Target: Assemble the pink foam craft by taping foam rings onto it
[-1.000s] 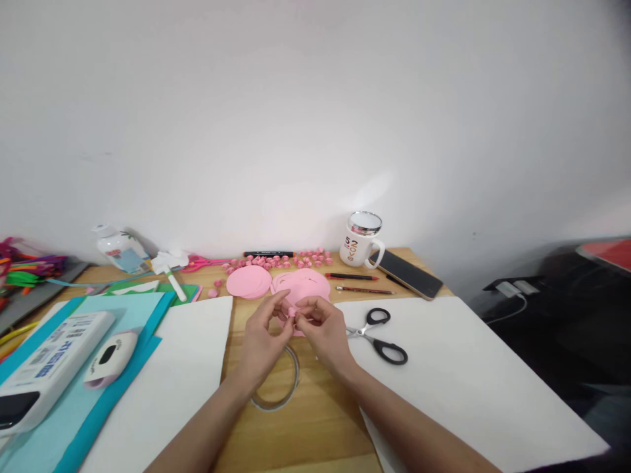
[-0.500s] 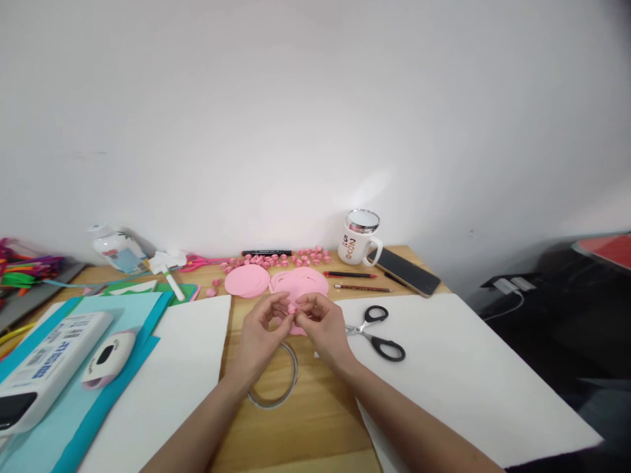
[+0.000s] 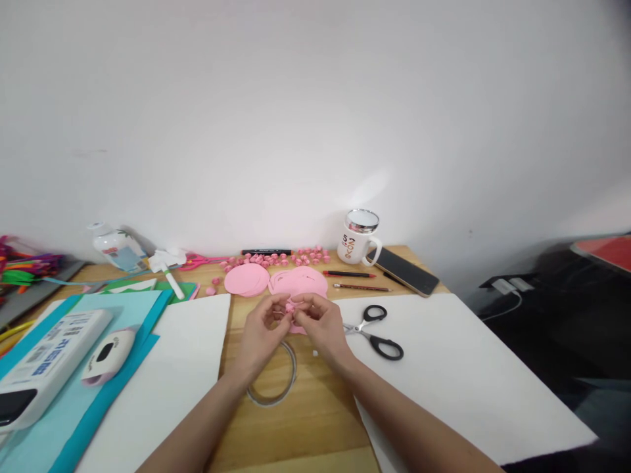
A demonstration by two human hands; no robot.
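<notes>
Between the fingertips of both hands is a small pink paper roll (image 3: 290, 307), partly covered by the fingers. My left hand (image 3: 263, 328) pinches it from the left, and my right hand (image 3: 319, 325) pinches it from the right. Pink paper cutouts (image 3: 300, 279) lie just beyond and beneath the fingers, beside a stack of pink paper circles (image 3: 246, 280). Many small rolled pink paper pieces (image 3: 256, 260) are heaped behind them. Below my left hand rests a ring of tape (image 3: 272, 402). Black-handled scissors (image 3: 386, 348) lie right of my right hand, blades partly hidden by it.
A white mug (image 3: 355, 243) stands at the back by a phone (image 3: 407, 270). Two pencils (image 3: 362, 288) lie nearby. White sheets (image 3: 458, 368) cover both sides. At left are blue paper (image 3: 123, 322), a white device (image 3: 54, 368), a glue bottle (image 3: 118, 249) and pink scissors (image 3: 197, 261).
Both hands stay close together in nearly the same place. The fingers have shifted slightly, and more of the pink paper roll shows between them.
</notes>
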